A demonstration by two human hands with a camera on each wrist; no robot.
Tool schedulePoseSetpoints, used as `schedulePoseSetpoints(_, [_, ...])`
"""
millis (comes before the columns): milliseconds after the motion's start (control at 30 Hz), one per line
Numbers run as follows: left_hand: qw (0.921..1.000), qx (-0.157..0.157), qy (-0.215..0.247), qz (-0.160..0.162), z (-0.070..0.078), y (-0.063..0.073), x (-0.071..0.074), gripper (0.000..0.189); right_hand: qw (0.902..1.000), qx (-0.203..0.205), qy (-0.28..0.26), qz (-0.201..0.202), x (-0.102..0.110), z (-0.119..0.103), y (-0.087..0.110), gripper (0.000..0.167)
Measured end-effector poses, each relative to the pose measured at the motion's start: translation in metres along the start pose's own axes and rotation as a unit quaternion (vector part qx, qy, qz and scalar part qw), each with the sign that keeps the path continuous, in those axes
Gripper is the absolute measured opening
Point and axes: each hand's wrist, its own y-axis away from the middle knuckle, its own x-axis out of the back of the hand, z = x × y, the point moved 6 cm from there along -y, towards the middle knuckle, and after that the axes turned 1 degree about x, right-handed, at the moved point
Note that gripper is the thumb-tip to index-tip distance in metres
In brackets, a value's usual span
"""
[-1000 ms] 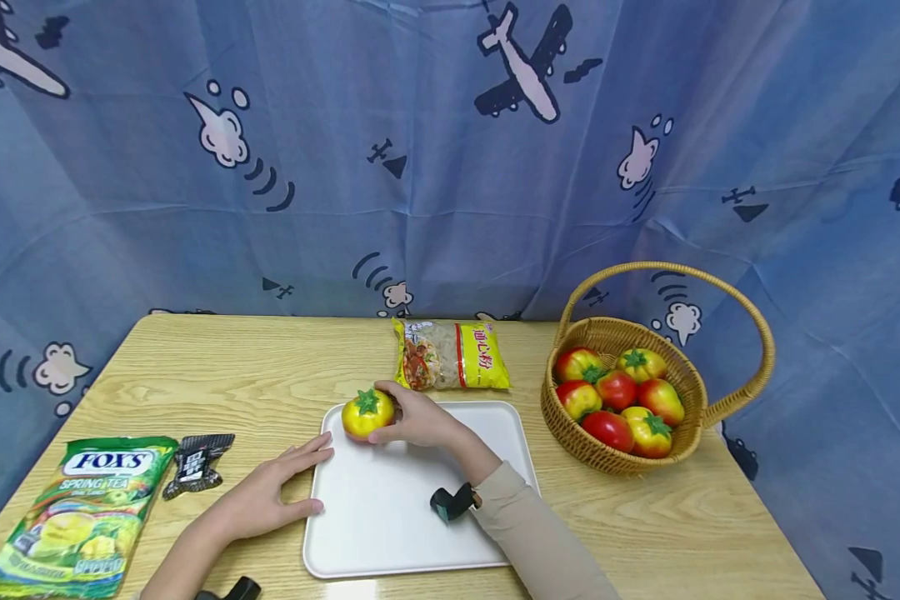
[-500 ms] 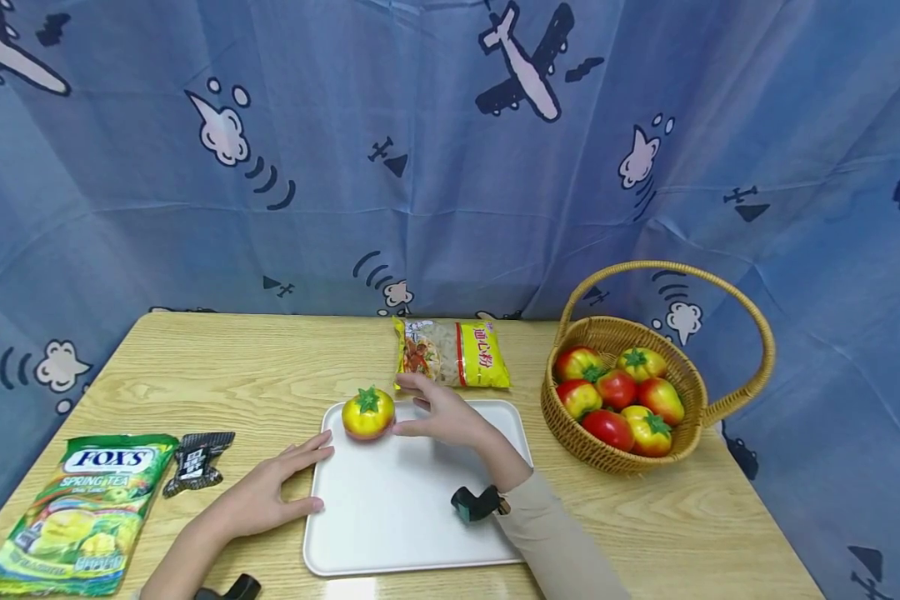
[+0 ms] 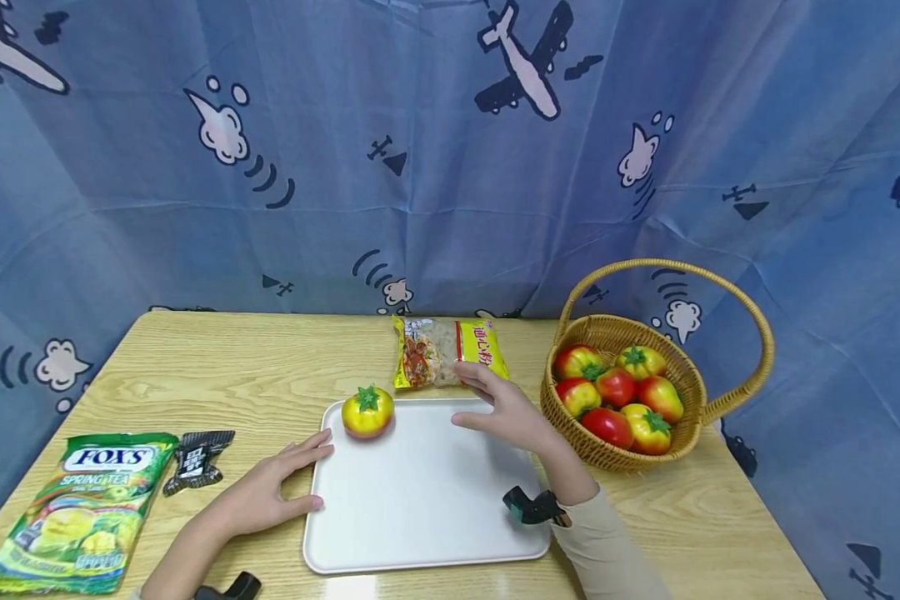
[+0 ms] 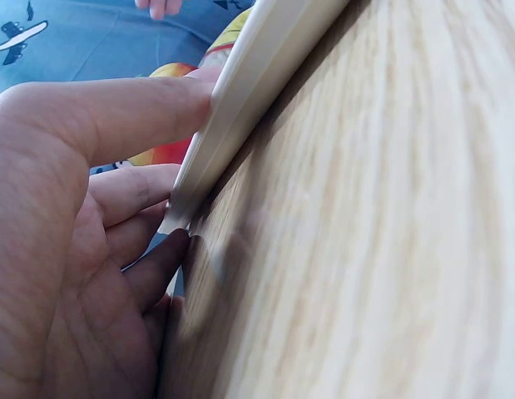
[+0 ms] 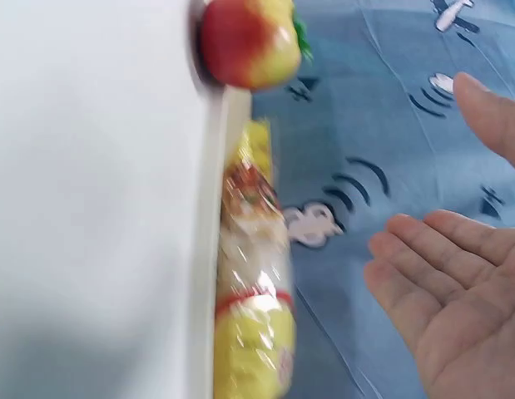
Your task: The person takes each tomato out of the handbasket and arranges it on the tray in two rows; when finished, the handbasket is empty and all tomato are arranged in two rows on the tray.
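Observation:
A yellow-and-red tomato (image 3: pixel 367 412) with a green leafy top sits in the far left corner of the white tray (image 3: pixel 427 500). My left hand (image 3: pixel 266 493) rests at the tray's left edge; in the left wrist view its thumb and fingertips touch the rim. Over the tray's right half hovers my right hand (image 3: pixel 512 417), fingers extended and holding nothing. The right wrist view has this hand (image 5: pixel 465 291) apart from both the tomato (image 5: pixel 249 41) and the yellow pasta bag (image 5: pixel 255 283) behind the tray.
A wicker basket (image 3: pixel 570 433) with a tall handle holds several red and yellow fruits at the right. Left of the tray lie a green FOX'S candy bag (image 3: pixel 82 517) and a small black packet (image 3: pixel 197 462). A blue curtain (image 3: pixel 330 167) hangs behind the table.
My right hand has let go of the tomato and moved right, away from it. The tomato stays in the tray's far left corner. My left hand has not moved.

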Motion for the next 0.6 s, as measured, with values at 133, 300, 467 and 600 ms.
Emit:
schedulePoseSetpoints(133, [1.0000,-0.001,-0.005,0.003,-0.001,0.000,0.000,0.066,0.9994,-0.002,0.015,0.032,0.026,-0.003,0.015,0.074])
schedulePoseSetpoints(300, [1.0000,-0.002,-0.006,0.002,-0.002,0.000,-0.001,0.066,0.9969,-0.009,0.035,0.070,0.062,-0.005,0.031,0.072])
schedulePoseSetpoints(467, [1.0000,-0.001,0.001,-0.001,-0.004,0.000,-0.002,0.066,0.9921,-0.020,0.071,0.102,0.096,-0.001,0.045,0.071])
schedulePoseSetpoints(600, [1.0000,-0.002,-0.001,0.001,-0.004,0.000,-0.002,0.065,0.9884,-0.028,0.088,0.121,0.120,0.003,0.055,0.069])
